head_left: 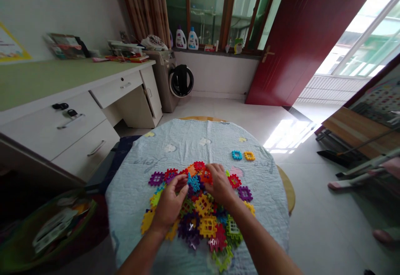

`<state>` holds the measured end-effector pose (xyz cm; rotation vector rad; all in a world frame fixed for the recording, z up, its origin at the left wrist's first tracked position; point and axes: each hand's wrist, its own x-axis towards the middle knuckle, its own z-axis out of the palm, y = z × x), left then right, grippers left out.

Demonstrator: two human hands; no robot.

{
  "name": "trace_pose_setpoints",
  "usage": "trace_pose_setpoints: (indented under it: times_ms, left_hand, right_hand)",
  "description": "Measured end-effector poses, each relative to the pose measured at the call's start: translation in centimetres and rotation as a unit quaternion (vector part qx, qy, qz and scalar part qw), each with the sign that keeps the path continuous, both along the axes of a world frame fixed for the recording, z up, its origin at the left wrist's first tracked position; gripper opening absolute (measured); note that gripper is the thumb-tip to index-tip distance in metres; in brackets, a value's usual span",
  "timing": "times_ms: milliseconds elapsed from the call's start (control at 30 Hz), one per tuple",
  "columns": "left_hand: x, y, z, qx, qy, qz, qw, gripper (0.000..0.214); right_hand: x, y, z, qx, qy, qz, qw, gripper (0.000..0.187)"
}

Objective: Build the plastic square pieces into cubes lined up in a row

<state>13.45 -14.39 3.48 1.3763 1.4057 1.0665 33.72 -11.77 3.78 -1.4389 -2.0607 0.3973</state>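
Note:
A heap of several coloured plastic waffle-block tiles (204,216) lies on a round table covered with a pale blue cloth (187,150). My left hand (170,202) rests over the heap's left side, fingers curled near a blue tile (194,182). My right hand (218,182) is curled over the heap's top, fingertips pinching a red-orange tile (206,176). A blue tile (236,155) and an orange tile (249,156) lie apart, further back on the right. A purple tile (156,178) sits at the heap's left edge.
A white desk with drawers (78,116) runs along the left wall. A washing machine (175,81) stands at the back beside a red door (300,46). A green basket (46,229) sits on the floor at the left. Wooden boards (356,131) lie at the right.

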Motion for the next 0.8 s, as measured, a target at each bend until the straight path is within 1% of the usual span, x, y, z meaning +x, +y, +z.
trace_pose_setpoints:
  times_ms: [67, 133, 167, 233, 300, 367, 433, 500, 600, 633, 667, 800]
  left_hand:
    - [-2.4, 0.3, -0.5, 0.074, 0.105, 0.056, 0.99, 0.039]
    - [-5.1, 0.6, -1.5, 0.15, 0.199, 0.094, 0.964, 0.039]
    - [-6.4, 0.8, -2.1, 0.175, 0.233, 0.106, 0.951, 0.039]
    - [-8.4, 1.1, -3.7, 0.19, 0.276, 0.118, 0.935, 0.041]
    - [-9.6, 1.3, -5.2, 0.182, 0.3, 0.124, 0.928, 0.044]
    - [-10.1, 1.4, -6.4, 0.17, 0.315, 0.117, 0.926, 0.047]
    - [-10.0, 1.4, -6.9, 0.161, 0.316, 0.109, 0.929, 0.048]
    - [-9.9, 1.3, -7.0, 0.154, 0.304, 0.109, 0.934, 0.047]
    - [-9.9, 1.1, -6.6, 0.144, 0.281, 0.122, 0.941, 0.044]
    - [-10.0, 1.0, -6.5, 0.141, 0.275, 0.124, 0.943, 0.044]
    - [-10.0, 0.9, -6.5, 0.139, 0.271, 0.126, 0.944, 0.043]
    - [-10.2, 0.9, -6.4, 0.139, 0.266, 0.126, 0.946, 0.042]
  right_hand:
    - [2.8, 2.5, -0.3, -0.021, -0.031, -0.045, 0.998, 0.052]
    - [5.5, 5.2, -0.7, -0.067, -0.101, -0.08, 0.989, 0.051]
    - [6.5, 6.5, -1.0, -0.091, -0.141, -0.095, 0.981, 0.051]
    - [8.0, 8.7, -1.4, -0.115, -0.179, -0.108, 0.971, 0.05]
    - [8.8, 10.4, -1.9, -0.128, -0.198, -0.104, 0.966, 0.05]
    - [9.0, 11.6, -2.3, -0.142, -0.219, -0.089, 0.961, 0.05]
    - [9.1, 12.5, -2.6, -0.155, -0.238, -0.076, 0.956, 0.049]
    - [9.1, 13.2, -2.8, -0.168, -0.255, -0.068, 0.95, 0.052]
    - [9.1, 14.0, -2.7, -0.181, -0.273, -0.058, 0.943, 0.066]
    - [9.1, 14.2, -2.6, -0.185, -0.279, -0.053, 0.941, 0.068]
    - [9.1, 14.4, -2.5, -0.188, -0.283, -0.047, 0.939, 0.066]
    - [8.8, 14.7, -2.4, -0.197, -0.293, -0.035, 0.935, 0.047]
